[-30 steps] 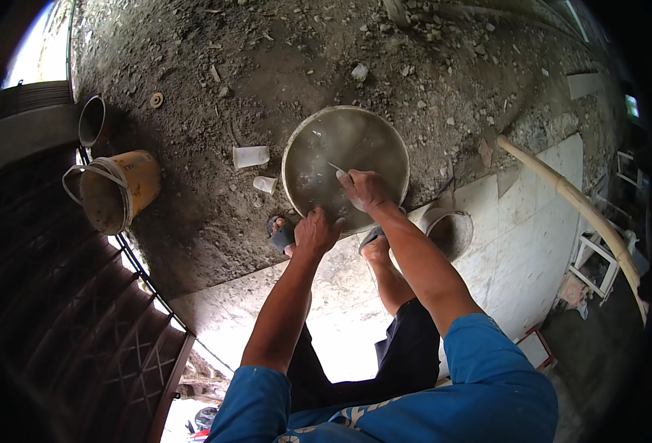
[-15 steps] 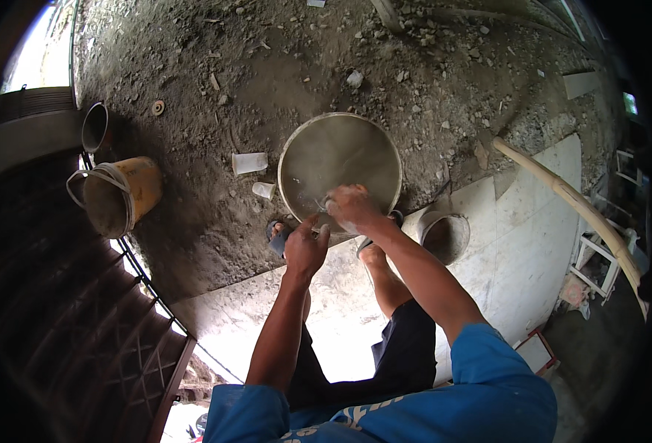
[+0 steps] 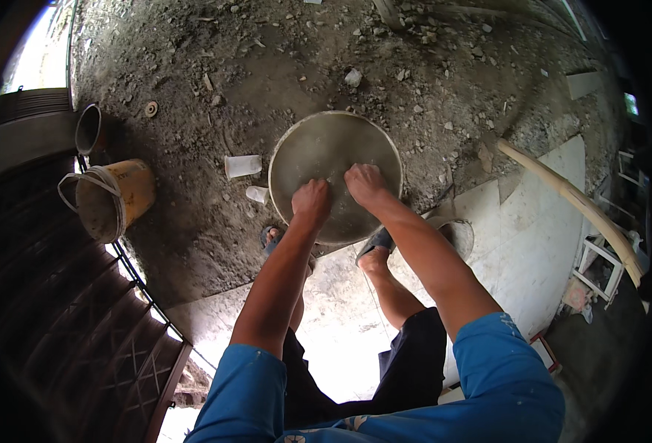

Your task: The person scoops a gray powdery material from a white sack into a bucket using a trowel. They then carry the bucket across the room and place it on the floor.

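A wide round tub (image 3: 333,113) stands on the ground in front of my feet, nearly filled with dull grey, murky water or slurry. Both arms reach over its near side. My left hand (image 3: 312,201) is curled closed above the grey surface, left of the middle. Beside it, a little farther away, my right hand (image 3: 365,183) is closed too, knuckles up. A small gap separates the two. Whatever the fingers may hold is hidden under them.
Two white plastic cups (image 3: 243,166) lie left of the tub. Farther left are a tilted yellow bucket (image 3: 138,193) and a dark container (image 3: 89,130). A round vessel (image 3: 455,235) sits right of my foot. A long bamboo pole (image 3: 562,190) crosses the pale slab (image 3: 521,229). Rubble litters the dirt.
Both hands have moved forward over the tub. My left hand, earlier partly open at the near rim, is now closed; the right has shifted slightly right and the hands are apart.
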### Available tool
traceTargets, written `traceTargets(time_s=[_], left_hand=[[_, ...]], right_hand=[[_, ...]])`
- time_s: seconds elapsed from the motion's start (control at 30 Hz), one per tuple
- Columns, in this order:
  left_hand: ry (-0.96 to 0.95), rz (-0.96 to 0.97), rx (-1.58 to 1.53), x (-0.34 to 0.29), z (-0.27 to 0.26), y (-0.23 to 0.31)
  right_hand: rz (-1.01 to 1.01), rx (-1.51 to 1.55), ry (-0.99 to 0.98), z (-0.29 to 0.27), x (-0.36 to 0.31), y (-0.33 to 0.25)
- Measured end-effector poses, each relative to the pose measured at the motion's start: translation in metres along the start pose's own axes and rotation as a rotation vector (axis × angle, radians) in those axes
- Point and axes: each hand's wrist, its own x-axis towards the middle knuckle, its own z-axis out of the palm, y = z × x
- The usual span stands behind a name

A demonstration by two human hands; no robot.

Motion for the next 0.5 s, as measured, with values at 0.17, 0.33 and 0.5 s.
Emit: traceTargets(time_s=[0.17, 0.33, 0.5], left_hand=[[0.002, -0.101, -0.079, 0.006, -0.017, 0.0], [0.114, -0.169, -0.164, -0.023, -0.066, 0.014], [0.172, 0.088, -0.105, -0.069, -0.131, -0.01]], right_hand=[[0.096, 0.176, 0.023, -0.003, 0.011, 0.001], [0.321, 0.42, 0.032, -0.073, -0.023, -0.005], [0.246, 0.512, 0.218, -0.144, -0.084, 0.011]])
